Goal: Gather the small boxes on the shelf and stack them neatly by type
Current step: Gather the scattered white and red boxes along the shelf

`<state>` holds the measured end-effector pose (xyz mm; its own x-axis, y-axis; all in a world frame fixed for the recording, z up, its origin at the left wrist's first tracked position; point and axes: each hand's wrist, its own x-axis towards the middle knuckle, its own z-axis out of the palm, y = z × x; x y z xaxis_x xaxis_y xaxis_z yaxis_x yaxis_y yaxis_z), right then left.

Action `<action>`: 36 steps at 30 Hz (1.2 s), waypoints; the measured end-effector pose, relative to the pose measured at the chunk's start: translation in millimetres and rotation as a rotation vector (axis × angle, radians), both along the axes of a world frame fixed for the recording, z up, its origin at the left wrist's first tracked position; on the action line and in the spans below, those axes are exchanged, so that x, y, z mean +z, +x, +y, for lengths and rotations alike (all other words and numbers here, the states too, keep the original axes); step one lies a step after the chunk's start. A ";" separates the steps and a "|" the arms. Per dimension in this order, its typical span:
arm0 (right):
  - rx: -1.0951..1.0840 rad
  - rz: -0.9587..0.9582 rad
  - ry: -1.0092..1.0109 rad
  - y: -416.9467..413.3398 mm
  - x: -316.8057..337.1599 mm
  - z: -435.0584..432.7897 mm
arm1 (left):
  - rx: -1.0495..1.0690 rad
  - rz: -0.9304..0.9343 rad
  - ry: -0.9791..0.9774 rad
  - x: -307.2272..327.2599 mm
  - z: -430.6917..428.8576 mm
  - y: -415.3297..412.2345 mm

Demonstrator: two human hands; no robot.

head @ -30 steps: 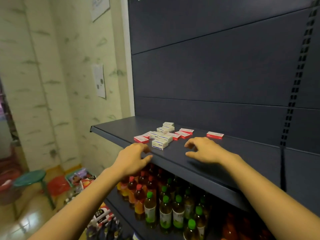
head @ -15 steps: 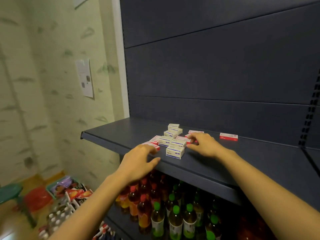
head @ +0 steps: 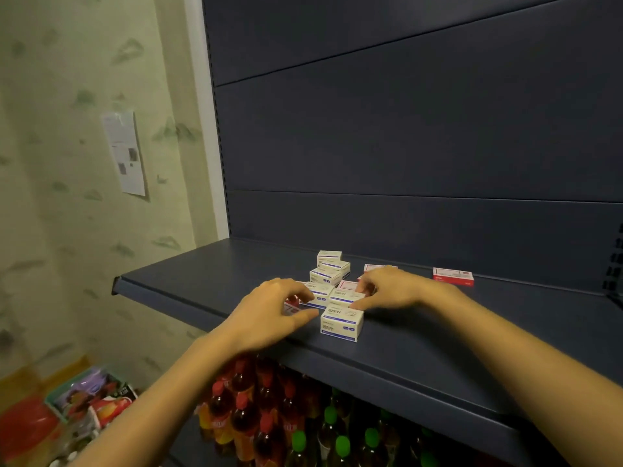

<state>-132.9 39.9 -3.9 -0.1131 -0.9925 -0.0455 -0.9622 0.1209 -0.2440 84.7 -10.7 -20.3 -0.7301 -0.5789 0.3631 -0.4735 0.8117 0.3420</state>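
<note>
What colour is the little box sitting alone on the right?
The lone box is red and white, in the head view.

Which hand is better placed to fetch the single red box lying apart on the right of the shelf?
The right hand: it lies nearer the lone red box, with only bare shelf between them. The left hand is on the far side of the box cluster.

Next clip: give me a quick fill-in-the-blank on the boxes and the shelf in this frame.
The lone box at the shelf's far right is white and ____.
The front box, nearest the edge, is white and ____.
The bottles below have red or ____ caps.
Missing words: red; blue; green.
</note>
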 end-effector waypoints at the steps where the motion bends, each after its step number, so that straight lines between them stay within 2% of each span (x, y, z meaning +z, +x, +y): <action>1: 0.012 0.014 -0.005 -1.6 1.6 0.5 | -0.029 -0.002 0.032 1.6 -3.0 -4.1; 3: 0.030 0.008 -0.015 -6.7 7.5 4.9 | -0.098 -0.022 0.109 2.7 -8.5 -11.1; 7: 0.016 -0.132 -0.049 -20.6 24.9 23.7 | -0.227 -0.116 0.207 -0.8 -19.7 -20.0; 12: -0.032 -0.045 -0.105 -36.1 33.3 47.0 | -0.322 -0.120 0.200 -1.8 -34.9 -32.8; 15: -0.082 -0.010 -0.141 -42.0 31.1 62.4 | -0.359 -0.080 0.208 1.0 -41.7 -36.5; 20: -0.200 0.081 -0.202 -43.7 25.9 92.7 | -0.378 0.037 0.103 14.5 -43.5 -45.9; 25: -0.316 0.104 -0.277 -38.7 19.2 137.2 | -0.404 0.153 0.127 17.5 -29.6 -71.0; 36: -0.664 0.144 -0.296 -24.7 -13.1 289.5 | -0.686 0.227 0.251 -12.0 75.7 -154.5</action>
<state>-157.6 329.4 -17.0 -0.6789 -0.6814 0.2735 -0.7341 0.6376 -0.2337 -69.7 65.0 -32.3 -0.8789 -0.1075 0.4648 0.2126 0.7839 0.5834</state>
